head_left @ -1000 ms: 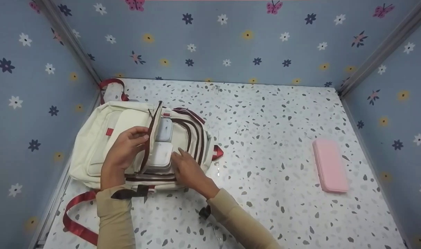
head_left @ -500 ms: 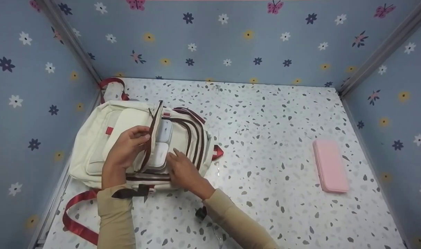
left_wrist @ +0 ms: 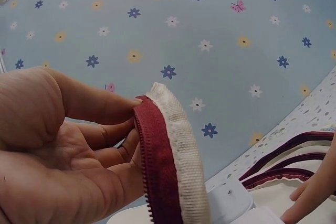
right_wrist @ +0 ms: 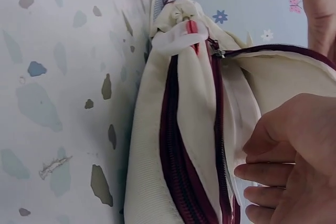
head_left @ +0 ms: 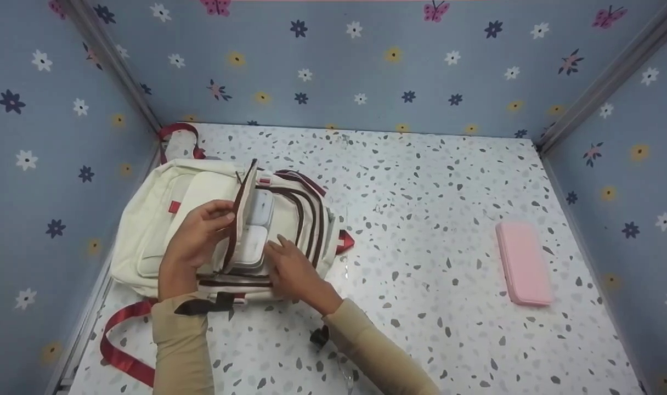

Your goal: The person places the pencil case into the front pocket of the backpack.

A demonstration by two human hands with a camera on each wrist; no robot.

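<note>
A cream backpack (head_left: pixel 141 230) with dark red zips lies on the speckled table, its front pocket unzipped. My left hand (head_left: pixel 199 233) pinches the zip edge of the raised pocket flap (head_left: pixel 244 211), and the left wrist view shows the dark red zip tape (left_wrist: pixel 157 156) between thumb and fingers. In the pocket lie two pale rounded cases, a white case (head_left: pixel 252 244) and a bluish-white case (head_left: pixel 263 207) beyond it. My right hand (head_left: pixel 292 269) rests its fingertips against the white case's right side. In the right wrist view the fingers (right_wrist: pixel 268 174) lie beside the case, not wrapped round it.
A pink oblong case (head_left: pixel 524 263) lies on the right of the table (head_left: pixel 399 219). Red straps (head_left: pixel 122 356) trail from the backpack on the left. Flowered blue panels (head_left: pixel 333 66) stand along the back and both sides.
My right hand has shifted slightly left, and the white case has slid a little left under the flap with it. The left hand holds the flap in nearly the same place.
</note>
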